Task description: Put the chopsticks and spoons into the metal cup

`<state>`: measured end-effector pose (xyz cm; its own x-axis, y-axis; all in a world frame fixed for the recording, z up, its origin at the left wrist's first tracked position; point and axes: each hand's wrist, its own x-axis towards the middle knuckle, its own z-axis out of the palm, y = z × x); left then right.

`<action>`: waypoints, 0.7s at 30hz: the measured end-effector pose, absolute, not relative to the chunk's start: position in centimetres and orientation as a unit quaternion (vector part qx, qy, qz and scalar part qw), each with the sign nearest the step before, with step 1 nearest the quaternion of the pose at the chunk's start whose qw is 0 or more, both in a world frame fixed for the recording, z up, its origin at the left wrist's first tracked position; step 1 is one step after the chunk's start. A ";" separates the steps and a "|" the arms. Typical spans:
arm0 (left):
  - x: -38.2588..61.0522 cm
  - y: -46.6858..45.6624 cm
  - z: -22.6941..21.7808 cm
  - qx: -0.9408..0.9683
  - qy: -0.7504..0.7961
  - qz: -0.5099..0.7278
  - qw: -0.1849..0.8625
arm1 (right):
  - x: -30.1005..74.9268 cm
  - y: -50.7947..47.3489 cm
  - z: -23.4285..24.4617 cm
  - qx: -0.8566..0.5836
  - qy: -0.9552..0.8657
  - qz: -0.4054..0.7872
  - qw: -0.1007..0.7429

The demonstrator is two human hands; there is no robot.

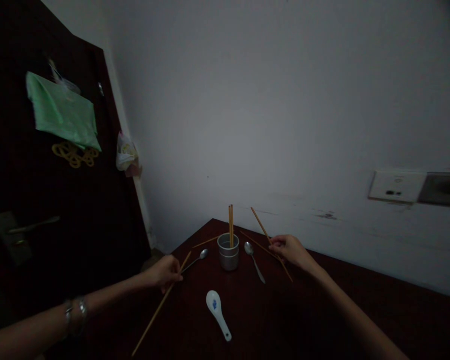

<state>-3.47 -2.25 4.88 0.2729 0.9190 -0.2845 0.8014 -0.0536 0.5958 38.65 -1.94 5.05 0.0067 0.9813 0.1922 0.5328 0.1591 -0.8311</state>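
Head view shows us one pale wall [247, 115] and, against it, one dark red table [243, 297]. Our two hands are over the table: the left hand [167, 272] has its fingers closed in a pinch on one chopstick [157, 311], slanting down toward us; the right hand [288, 250] pinches another chopstick [261, 226], its upper end tilted left. Between them one metal cup [229, 260] stands upright, holding two chopsticks [230, 220]. Three spoons lie outside the cup: one porcelain spoon [217, 312] in front, one metal spoon [250, 251] on its right, and a second metal spoon [203, 255] on its left, its handle running toward our left hand; we cannot tell whether they touch. Chopsticks are thinnest, and we count six: two in the cup, two held, and two on the table, one loose chopstick [206, 242] left of the cup, the other loose chopstick [258, 244] by our right hand. We judge the work partway along: two chopsticks in, four out.
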 end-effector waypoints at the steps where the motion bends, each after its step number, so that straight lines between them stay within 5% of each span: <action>1: -3.8 -2.7 4.0 0.725 0.599 0.065 0.334 | 39.0 -1.5 4.4 -0.590 -0.656 0.263 0.391; 10: -3.3 -4.9 1.6 0.756 0.608 0.025 0.242 | 41.2 2.5 0.9 -0.647 -0.671 0.170 0.320; 21: -3.4 -4.5 0.4 0.812 0.559 0.009 0.168 | 40.7 5.1 -0.4 -0.662 -0.644 0.195 0.331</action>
